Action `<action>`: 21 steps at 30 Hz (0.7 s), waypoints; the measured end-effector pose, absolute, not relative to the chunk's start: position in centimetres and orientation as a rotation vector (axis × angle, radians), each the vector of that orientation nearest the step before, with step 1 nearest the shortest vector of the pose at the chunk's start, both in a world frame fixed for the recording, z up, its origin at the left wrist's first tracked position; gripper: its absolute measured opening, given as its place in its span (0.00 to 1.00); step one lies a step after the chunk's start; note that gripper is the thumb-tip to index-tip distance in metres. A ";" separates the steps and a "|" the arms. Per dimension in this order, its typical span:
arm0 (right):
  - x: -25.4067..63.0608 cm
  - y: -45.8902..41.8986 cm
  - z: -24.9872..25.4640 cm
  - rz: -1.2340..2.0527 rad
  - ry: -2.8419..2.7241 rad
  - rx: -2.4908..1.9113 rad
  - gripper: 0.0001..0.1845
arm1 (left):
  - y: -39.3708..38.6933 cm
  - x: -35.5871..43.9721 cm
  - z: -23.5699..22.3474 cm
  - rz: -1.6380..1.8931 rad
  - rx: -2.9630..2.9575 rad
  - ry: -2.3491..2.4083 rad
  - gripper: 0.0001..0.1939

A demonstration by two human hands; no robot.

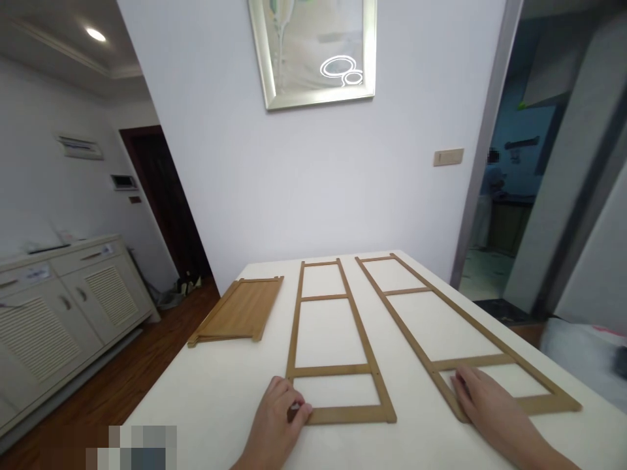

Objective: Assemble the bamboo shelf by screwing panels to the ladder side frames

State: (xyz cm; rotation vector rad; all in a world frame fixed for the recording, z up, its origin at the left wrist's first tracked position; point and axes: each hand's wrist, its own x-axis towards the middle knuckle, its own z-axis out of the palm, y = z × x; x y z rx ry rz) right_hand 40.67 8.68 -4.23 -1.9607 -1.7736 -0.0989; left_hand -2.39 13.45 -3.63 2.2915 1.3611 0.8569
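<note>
1. Left hand (280, 418) – fingers curled closed on the near-left corner of the left ladder frame (334, 339), which lies flat mid-counter.
2. Right hand (484, 399) – fingers spread flat, gripping nothing, pressing the near end of the right ladder frame (441, 326) by the counter's right edge.
3. Slatted bamboo panel (242, 312) overhangs the left edge of the white counter (215, 398).

Tan bamboo frames (337, 339), honey-brown slatted panel (240, 312), white table (215, 391), pale walls (304, 183)
</note>
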 end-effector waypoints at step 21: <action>41.6 8.9 -5.7 -0.522 -1.894 -1.573 0.19 | 25.8 -6.7 -3.3 0.570 1.882 2.422 0.25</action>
